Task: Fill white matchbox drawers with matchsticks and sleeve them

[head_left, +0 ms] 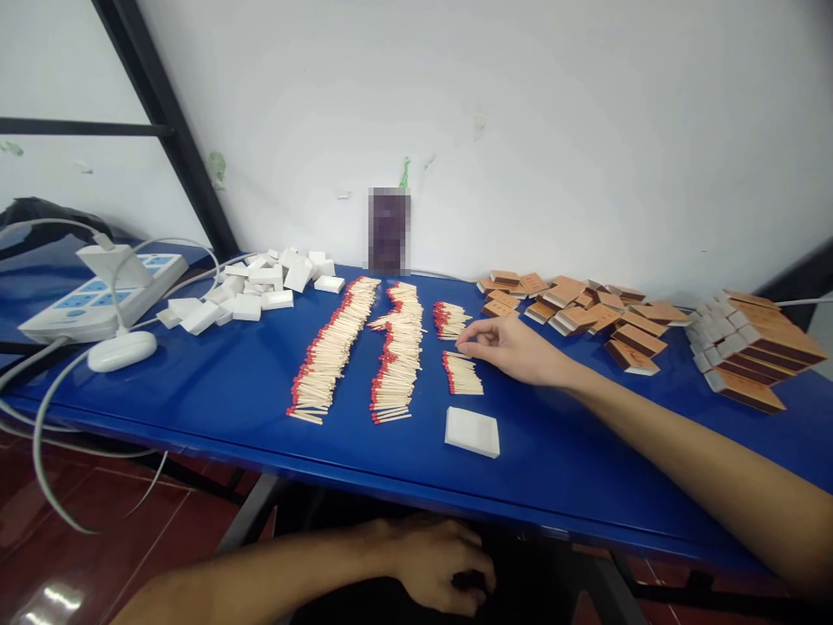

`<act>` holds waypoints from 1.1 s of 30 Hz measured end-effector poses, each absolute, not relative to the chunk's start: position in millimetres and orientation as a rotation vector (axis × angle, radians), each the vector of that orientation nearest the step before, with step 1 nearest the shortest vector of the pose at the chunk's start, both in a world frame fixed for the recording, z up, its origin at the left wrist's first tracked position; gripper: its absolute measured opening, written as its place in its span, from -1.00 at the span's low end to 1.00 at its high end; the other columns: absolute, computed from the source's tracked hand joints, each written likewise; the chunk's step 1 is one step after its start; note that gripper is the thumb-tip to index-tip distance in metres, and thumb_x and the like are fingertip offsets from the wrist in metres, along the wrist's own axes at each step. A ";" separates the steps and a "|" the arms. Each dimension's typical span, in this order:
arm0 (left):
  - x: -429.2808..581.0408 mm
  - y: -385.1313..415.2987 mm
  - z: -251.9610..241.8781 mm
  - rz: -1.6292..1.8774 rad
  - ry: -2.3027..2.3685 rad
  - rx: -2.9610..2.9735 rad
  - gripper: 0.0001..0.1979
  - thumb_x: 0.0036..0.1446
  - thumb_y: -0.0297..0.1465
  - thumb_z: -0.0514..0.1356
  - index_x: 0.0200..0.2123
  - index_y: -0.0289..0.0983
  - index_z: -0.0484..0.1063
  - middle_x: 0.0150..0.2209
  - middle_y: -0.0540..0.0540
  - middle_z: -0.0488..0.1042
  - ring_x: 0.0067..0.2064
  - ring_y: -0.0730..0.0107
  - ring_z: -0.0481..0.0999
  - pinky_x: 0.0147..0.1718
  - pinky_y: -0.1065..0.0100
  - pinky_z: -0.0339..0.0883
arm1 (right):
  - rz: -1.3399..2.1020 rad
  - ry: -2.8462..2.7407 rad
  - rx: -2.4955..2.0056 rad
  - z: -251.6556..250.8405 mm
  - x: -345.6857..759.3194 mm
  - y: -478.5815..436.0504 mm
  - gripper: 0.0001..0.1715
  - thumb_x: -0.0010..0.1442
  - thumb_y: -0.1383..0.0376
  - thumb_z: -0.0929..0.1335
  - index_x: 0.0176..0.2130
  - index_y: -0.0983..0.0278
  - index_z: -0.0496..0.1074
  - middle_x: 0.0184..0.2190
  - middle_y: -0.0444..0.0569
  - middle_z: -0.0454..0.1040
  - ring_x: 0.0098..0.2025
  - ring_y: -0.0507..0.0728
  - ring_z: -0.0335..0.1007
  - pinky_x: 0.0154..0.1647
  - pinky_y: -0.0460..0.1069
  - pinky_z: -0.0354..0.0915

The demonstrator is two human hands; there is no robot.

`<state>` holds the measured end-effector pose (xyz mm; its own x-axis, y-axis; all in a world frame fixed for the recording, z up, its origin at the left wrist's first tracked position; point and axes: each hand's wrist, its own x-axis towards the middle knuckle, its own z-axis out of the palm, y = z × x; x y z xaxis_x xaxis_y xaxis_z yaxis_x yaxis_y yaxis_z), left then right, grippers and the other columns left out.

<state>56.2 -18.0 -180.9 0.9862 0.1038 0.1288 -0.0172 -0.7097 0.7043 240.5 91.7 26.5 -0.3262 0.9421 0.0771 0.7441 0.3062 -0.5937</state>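
Note:
My right hand [498,343] reaches over the table at the third, shortest column of red-headed matches. Its thumb and fingertips are pinched together at the gap between the upper matches [450,320] and the lower matches [463,373]; what lies between them, if anything, is hidden. A white inner matchbox tray [472,431] lies just in front of that column. Two longer columns, the left matches [334,351] and the middle matches [397,351], run side by side to the left. Below the table edge, my left hand [446,564] rests with curled fingers, nothing visible in it.
White matchbox trays [260,282] are heaped at the back left. Orange matchbox sleeves [579,308] lie scattered at the back right, beside a stack of matchboxes [748,343]. A power strip [97,295], a white charging device [122,351] and cables occupy the left end.

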 end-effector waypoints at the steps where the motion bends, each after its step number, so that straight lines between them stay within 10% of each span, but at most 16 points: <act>1: 56.5 -18.1 -181.4 0.203 0.059 2.351 -0.81 0.08 -0.39 0.28 -0.19 -0.26 0.51 -0.40 -0.01 0.42 -0.38 0.41 0.44 -0.39 0.48 0.33 | 0.623 -2.154 -1.501 25.3 242.1 93.7 -0.61 0.19 0.06 0.32 -0.27 0.30 0.55 -0.67 -0.24 0.08 -0.59 0.01 -0.02 -0.52 -0.03 -0.04; 33: 54.5 -18.5 -175.1 0.134 0.095 2.378 -0.78 0.09 -0.38 0.27 -0.15 -0.26 0.51 -0.37 -0.01 0.44 -0.37 0.41 0.47 -0.40 0.49 0.32 | 0.381 -2.201 -1.473 10.2 235.8 111.3 -0.76 0.18 0.21 0.31 -0.25 0.28 0.51 -0.63 -0.21 0.24 -0.56 0.01 0.08 -0.44 -0.04 -0.01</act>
<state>54.5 -18.5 -175.1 0.9918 0.1073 0.0692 0.0302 -0.7236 0.6896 235.8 111.3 10.2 -0.3192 0.9215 0.2213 0.7937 0.3875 -0.4689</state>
